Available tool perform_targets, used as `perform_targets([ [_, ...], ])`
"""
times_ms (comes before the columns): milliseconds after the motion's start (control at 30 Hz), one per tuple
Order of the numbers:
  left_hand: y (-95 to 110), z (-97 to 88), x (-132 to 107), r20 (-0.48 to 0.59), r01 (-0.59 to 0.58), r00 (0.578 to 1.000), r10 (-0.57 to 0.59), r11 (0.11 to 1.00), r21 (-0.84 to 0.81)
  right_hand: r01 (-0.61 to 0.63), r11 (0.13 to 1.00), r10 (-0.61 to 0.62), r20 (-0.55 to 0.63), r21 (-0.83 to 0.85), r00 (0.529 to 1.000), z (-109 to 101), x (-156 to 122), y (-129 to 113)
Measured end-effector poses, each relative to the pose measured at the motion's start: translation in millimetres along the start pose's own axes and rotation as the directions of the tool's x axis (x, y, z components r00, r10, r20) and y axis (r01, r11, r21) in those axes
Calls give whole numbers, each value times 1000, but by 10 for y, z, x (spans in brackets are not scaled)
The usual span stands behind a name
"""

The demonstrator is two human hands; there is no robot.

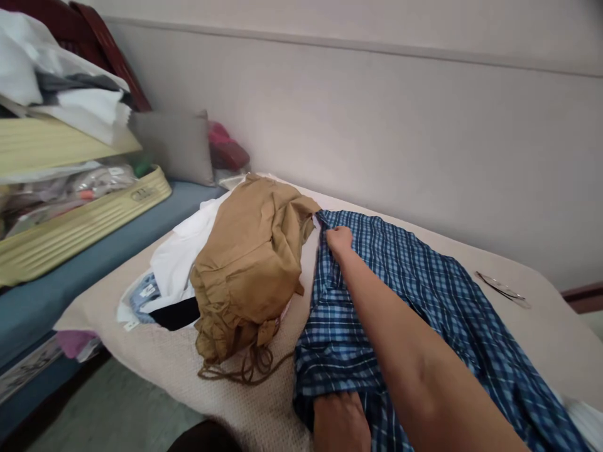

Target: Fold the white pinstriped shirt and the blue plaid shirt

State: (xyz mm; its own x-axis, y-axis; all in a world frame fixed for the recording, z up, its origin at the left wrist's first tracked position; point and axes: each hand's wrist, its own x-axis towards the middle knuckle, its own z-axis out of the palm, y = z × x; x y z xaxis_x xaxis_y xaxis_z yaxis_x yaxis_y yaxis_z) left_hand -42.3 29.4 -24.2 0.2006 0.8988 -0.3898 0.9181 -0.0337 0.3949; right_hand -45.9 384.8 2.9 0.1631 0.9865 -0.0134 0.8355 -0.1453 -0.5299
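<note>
A blue plaid garment (400, 270) lies spread over the bed, running from beside the brown clothes to the lower right. My right hand (339, 240) is closed on its cloth near the far left edge, with the forearm reaching across it. At the near end, my left hand (342, 419) goes inside the garment's opening; its fingers are hidden under the fabric. Just left of the garment is a crumpled brown garment (254, 251) with a drawstring cord (254, 370). White clothing (181, 248) and a blue denim piece (146, 292) lie beyond it.
Eyeglasses (503, 289) rest on the pale bedspread (532, 339) at right. A wall (377, 125) borders the far side. At left, a yellow case (85, 223) stuffed with bags stands on a blue mattress (51, 289), near a grey pillow (174, 147).
</note>
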Motion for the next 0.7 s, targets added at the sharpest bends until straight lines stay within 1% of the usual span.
perform_targets([
  [67, 49, -52, -29, 45, 72, 996, -72, 997, -8, -31, 999, 31, -51, 11, 998, -109, 13, 267],
  [100, 69, -79, -41, 63, 86, 994, -85, 996, -12, -49, 999, 50, -68, 11, 996, -158, 9, 398],
  [167, 96, -138, -54, 94, 76, 993, -73, 997, -28, -87, 996, 87, -81, 7, 993, -226, -7, 621],
  [233, 111, -199, -55, 154, 77, 986, -68, 996, -50, -109, 994, 109, -81, 4, 991, -245, -12, 764],
  [333, 141, -279, -53, 214, 125, 971, -111, 991, -54, -106, 994, 106, -78, 6, 991, -217, 25, 831],
  [433, 192, -323, -70, 213, 144, 968, -135, 989, -26, -98, 995, 98, -80, 10, 992, -193, 86, 821],
  [500, 229, -331, -91, 175, 128, 977, -122, 992, -22, -96, 995, 97, -87, 14, 992, -196, 112, 817],
  [600, 271, -327, -124, 78, 62, 995, -60, 998, -31, -86, 996, 88, -99, 23, 991, -238, 96, 812],
  [700, 283, -333, -156, 46, -25, 999, 26, 1000, -17, -58, 998, 62, -110, 39, 992, -378, -4, 838],
])
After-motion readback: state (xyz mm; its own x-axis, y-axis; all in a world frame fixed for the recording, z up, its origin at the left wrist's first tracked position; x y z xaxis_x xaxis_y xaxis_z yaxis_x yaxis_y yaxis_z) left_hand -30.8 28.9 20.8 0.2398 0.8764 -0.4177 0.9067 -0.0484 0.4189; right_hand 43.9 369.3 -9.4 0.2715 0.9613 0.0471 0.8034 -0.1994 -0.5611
